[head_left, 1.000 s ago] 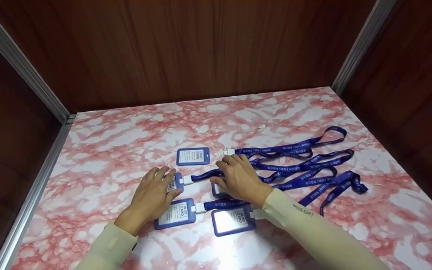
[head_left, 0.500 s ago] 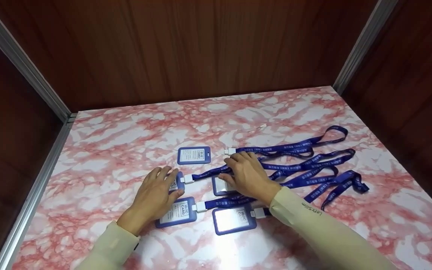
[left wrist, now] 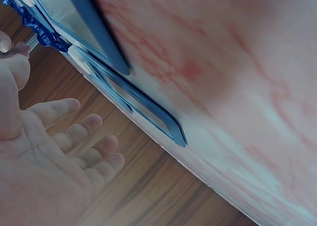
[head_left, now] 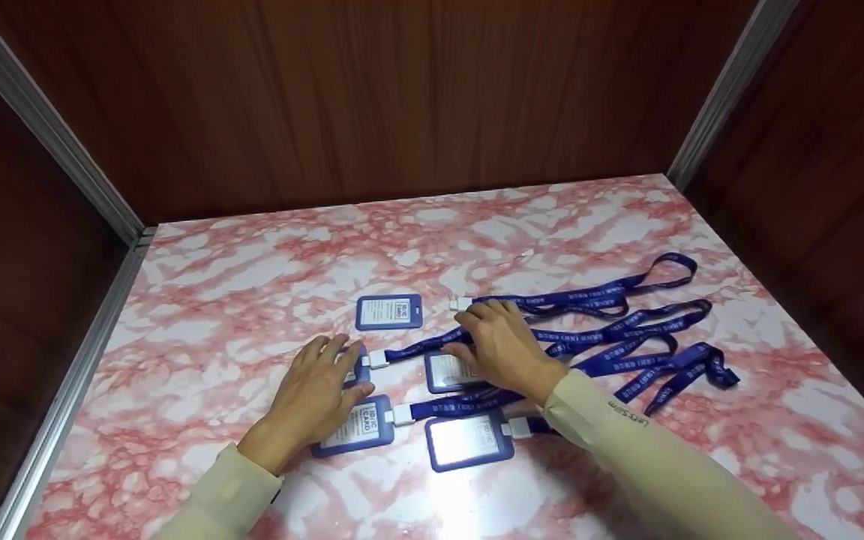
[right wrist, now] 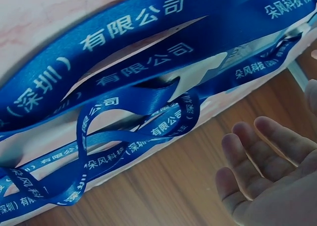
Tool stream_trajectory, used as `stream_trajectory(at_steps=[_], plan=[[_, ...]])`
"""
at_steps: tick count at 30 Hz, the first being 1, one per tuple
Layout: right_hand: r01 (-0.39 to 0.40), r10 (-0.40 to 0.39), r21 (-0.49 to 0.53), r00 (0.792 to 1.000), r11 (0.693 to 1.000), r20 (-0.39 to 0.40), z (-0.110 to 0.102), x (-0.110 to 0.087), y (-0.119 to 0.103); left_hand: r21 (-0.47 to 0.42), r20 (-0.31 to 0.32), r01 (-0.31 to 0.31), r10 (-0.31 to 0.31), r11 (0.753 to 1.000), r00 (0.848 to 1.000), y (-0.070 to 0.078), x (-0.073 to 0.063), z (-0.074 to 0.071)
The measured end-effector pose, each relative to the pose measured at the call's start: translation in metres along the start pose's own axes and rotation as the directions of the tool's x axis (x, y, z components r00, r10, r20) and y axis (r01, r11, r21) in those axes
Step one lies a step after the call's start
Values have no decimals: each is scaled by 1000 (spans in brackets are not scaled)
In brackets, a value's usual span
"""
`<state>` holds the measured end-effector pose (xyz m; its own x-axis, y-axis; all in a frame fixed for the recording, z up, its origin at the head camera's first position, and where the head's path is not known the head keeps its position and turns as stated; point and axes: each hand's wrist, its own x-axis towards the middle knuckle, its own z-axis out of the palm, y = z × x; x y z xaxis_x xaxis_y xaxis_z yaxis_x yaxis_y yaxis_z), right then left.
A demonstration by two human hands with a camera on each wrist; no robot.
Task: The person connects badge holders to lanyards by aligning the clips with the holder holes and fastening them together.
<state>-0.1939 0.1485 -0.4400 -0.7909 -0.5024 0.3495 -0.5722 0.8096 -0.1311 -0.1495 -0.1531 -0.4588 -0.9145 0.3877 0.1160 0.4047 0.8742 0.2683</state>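
Observation:
My left hand, fingers loosely bent, hovers above two blue-framed badge holders, partly hiding a rear one and a front one. The left wrist view shows a gap between its fingers and the holders. My right hand hangs with bent fingers over a third badge holder and the blue lanyards. In the right wrist view that hand stands apart from the lanyards, with nothing in its fingers. One badge holder lies unattached near a lanyard's white clip.
Another badge holder with light glaring off it lies in front, its clip attached. Lanyard loops spread toward the right. The marbled red and white table meets brown wood-grain panels at the back and sides.
My right hand has shifted a little to the right, showing more of the badge holder beneath it. My left hand has barely moved, and the badge holders lie as before.

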Motion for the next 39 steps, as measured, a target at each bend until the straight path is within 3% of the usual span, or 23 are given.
stream_trajectory(at_steps=[15, 27, 34, 39], plan=[[20, -20, 5, 999, 1000, -50, -2, 6, 12, 5, 1, -15, 15, 1000, 1000, 8, -4, -2], [-45, 45, -11, 999, 999, 3, -1, 14, 20, 33, 12, -53, 53, 998, 999, 14, -6, 2], [-62, 62, -21, 998, 998, -12, -1, 22, 25, 33, 15, -69, 68, 997, 998, 16, -7, 3], [-93, 94, -40, 995, 995, 33, 0, 27, 28, 25, 20, -68, 68, 997, 997, 18, -8, 2]])
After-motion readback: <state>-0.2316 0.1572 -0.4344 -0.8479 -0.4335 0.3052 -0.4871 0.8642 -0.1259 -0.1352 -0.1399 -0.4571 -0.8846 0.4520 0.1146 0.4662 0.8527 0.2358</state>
